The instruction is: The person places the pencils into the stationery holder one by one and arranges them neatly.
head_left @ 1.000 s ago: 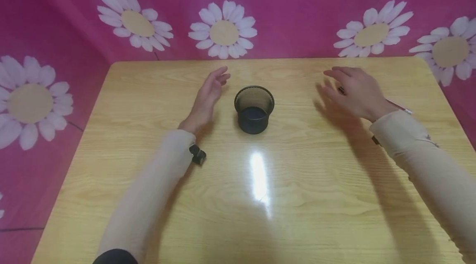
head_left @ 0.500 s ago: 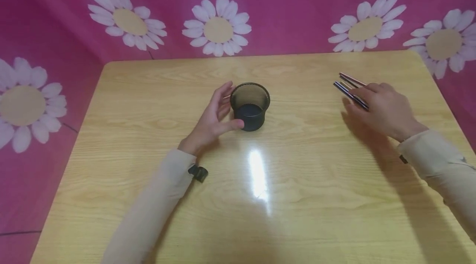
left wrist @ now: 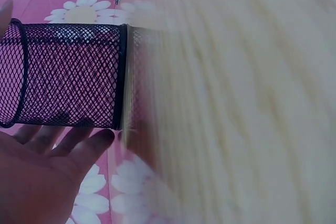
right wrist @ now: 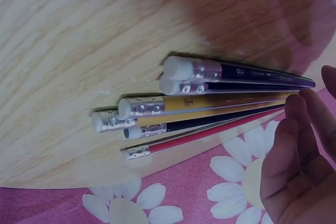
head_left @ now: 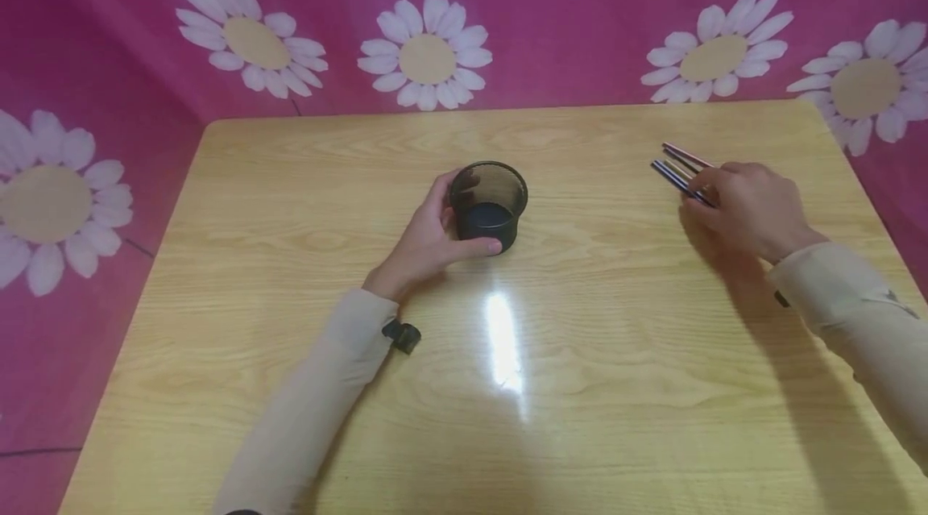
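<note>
A black mesh pencil cup [head_left: 489, 215] stands upright near the middle of the table. My left hand [head_left: 435, 234] holds it from the left, thumb across its front and fingers curled behind; in the left wrist view the fingertips touch the mesh [left wrist: 71, 74]. My right hand [head_left: 750, 209] is over several pencils lying together at the right. Up close in the right wrist view, dark blue pencils [right wrist: 247, 74], yellow pencils [right wrist: 194, 103] and a red pencil [right wrist: 210, 130] point their white erasers away from my hand. My loosely bent fingers [right wrist: 294, 129] are beside their other ends, apparently not closed round them.
The wooden table [head_left: 573, 321] carries a bright light reflection. A pink cloth [head_left: 565, 23] with large white flowers covers the wall behind and at the left side. Wide bare wood lies between the cup and the pencils.
My left hand has moved right and closed round the cup. My right hand has moved right and toward me, down onto the pencils, uncovering their far ends. The pencils appear still.
</note>
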The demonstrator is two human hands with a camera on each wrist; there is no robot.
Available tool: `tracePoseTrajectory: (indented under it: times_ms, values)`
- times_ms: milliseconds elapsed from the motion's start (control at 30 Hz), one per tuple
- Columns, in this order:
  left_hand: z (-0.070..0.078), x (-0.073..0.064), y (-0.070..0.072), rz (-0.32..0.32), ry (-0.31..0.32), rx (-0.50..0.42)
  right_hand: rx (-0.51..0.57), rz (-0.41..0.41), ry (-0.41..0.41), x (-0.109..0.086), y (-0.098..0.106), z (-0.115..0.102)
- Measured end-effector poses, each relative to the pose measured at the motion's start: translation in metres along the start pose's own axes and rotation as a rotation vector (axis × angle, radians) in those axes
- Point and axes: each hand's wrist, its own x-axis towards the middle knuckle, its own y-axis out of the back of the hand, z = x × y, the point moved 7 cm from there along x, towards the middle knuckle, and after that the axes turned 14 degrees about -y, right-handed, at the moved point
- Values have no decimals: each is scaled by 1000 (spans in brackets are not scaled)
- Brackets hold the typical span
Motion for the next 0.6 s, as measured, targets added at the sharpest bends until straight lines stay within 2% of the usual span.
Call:
tracePoseTrajectory:
  times_ms: [133, 400, 600]
  values:
    - [-1, 3, -2, 25, 16, 12, -11, 22, 8, 3, 0, 2]
    - [0, 7, -3, 44, 3, 67, -26, 1, -6, 5, -4, 10]
    - [6, 10, -9, 49, -26, 33, -31, 8, -5, 6, -5, 11]
